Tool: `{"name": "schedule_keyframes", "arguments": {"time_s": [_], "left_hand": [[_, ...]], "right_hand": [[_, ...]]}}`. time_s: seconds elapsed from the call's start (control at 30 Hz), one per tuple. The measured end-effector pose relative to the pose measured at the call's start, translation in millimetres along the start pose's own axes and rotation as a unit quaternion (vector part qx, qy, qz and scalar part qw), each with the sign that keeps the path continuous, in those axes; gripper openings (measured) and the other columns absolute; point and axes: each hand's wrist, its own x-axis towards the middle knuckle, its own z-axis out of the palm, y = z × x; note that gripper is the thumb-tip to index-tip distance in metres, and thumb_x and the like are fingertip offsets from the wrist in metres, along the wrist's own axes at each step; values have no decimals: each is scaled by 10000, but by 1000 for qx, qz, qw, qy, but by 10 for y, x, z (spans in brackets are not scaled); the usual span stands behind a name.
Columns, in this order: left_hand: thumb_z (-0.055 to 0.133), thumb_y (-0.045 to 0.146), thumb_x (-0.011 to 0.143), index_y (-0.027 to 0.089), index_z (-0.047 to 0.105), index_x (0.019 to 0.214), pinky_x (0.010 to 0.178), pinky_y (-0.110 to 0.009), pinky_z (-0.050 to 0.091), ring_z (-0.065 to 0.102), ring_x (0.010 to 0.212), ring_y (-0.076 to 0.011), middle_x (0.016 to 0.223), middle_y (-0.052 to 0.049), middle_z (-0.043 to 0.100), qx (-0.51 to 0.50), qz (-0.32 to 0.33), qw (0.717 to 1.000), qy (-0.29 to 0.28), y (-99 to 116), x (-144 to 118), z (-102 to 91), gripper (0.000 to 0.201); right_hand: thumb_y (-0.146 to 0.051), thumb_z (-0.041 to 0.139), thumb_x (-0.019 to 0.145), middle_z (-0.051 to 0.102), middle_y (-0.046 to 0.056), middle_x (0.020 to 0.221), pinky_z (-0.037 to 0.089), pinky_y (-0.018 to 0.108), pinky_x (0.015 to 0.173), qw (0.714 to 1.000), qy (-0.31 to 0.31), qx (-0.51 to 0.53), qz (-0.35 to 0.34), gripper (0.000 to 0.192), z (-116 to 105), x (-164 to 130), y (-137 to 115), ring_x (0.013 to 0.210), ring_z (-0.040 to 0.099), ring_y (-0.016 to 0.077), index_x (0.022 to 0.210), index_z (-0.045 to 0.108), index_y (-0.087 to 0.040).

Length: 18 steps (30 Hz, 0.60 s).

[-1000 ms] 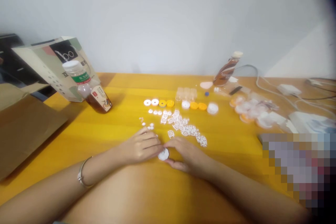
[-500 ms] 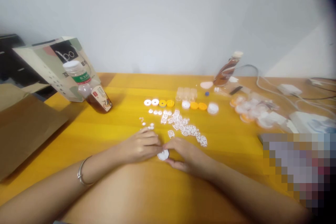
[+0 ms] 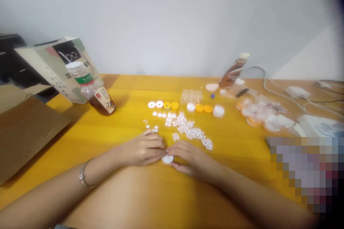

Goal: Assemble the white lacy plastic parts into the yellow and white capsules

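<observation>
A small white round disc is held between my hands, low over the table. My right hand pinches its right side, thumb below and fingers above. The fingertips of my left hand close in on its left edge, and its fingers are bent together. Just beyond lie flat white openwork plastic pieces, with a single one nearest the hands. Small white caps and tiny rings sit to the left. White and yellow round discs form a row behind them.
Clear small containers, a blue piece and a brown drink bottle stand farther back. Bagged parts and cables lie right. On the left are a tea bottle, a paper bag and a cardboard box.
Both hands stay almost in place around the white disc, with only slight finger movement on it. The whole view has shifted very slightly.
</observation>
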Motion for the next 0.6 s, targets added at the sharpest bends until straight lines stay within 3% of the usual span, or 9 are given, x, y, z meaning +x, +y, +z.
{"name": "schedule_keyframes", "arguments": {"time_s": [0.4,0.6], "left_hand": [[511,195,831,195,576,1013,846,-329,366,542,951,-164,947,-40,638,-10,4,1000,-11,4,-5,-9,193],[514,189,827,195,587,999,837,-321,368,545,940,-160,943,-42,640,-52,-36,998,-7,19,4,6,187]], "right_hand": [[-186,536,827,628,79,965,466,311,798,1000,18,3,-12,143,18,-23,18,878,577,158,967,564,-196],[-214,532,827,619,57,927,461,307,778,998,-20,24,56,185,-14,-11,-14,861,568,165,1012,522,-202]]}}
